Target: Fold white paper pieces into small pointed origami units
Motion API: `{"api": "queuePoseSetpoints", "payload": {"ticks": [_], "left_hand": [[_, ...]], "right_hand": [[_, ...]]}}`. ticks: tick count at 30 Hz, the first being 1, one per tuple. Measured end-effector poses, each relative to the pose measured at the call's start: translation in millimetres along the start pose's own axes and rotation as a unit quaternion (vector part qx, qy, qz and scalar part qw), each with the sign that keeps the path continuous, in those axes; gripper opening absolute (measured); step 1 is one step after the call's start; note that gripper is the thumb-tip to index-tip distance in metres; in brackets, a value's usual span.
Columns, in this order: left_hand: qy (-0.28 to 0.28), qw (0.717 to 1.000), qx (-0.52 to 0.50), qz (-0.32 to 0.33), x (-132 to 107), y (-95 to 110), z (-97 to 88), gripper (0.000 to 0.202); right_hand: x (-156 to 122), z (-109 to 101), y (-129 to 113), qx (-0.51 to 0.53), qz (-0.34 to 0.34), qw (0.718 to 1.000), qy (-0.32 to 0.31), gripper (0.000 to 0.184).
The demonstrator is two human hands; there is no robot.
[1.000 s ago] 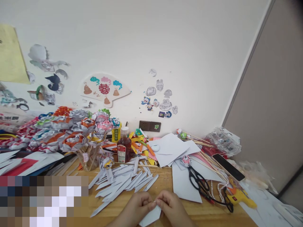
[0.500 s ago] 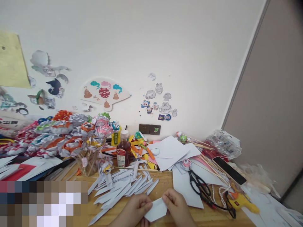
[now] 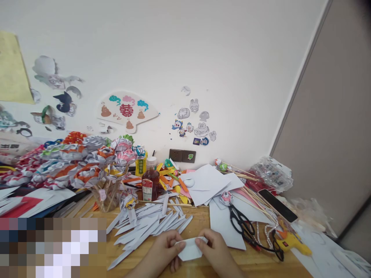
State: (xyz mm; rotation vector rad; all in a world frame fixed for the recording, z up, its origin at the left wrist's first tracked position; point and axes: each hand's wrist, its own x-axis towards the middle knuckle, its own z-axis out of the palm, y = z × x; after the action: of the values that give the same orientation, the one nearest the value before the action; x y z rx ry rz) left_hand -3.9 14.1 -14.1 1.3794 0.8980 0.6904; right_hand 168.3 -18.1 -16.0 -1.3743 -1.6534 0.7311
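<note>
Evidently white paper (image 3: 189, 251) pinched between both hands (image 3: 167, 246).

the wall (image 3: 237, 61) holds a fan-shaped card (image 3: 127, 111) at ten o'clock and a dark socket panel (image 3: 182, 155) at six; the worktop (image 3: 199, 218) carries a capped bottle (image 3: 150, 181) between seven and eight, a phone (image 3: 277, 205) and a yellow glue gun (image 3: 298, 244) at four.

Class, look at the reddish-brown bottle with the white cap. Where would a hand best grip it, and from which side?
Probably grip the bottle around its upper body, below the white cap, coming from the person's side: it stands upright, the white paper strips in front lie low, and coloured paper scraps crowd its right.
</note>
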Motion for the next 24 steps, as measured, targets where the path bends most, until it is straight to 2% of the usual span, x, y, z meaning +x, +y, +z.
{"api": "queuePoseSetpoints", "payload": {"ticks": [14,24], "left_hand": [[0.031,0.999,-0.012,-0.002,-3.3,2.1,5.3,0.051],[0.020,0.999,-0.028,0.011,3.8,-2.6,-2.3,0.050]], "right_hand": [[-0.4,2.3,1.8,0.011,-0.020,1.000,-0.008,0.025],[0.6,7.8,3.1,-0.003,0.004,1.000,0.010,0.022]]}}
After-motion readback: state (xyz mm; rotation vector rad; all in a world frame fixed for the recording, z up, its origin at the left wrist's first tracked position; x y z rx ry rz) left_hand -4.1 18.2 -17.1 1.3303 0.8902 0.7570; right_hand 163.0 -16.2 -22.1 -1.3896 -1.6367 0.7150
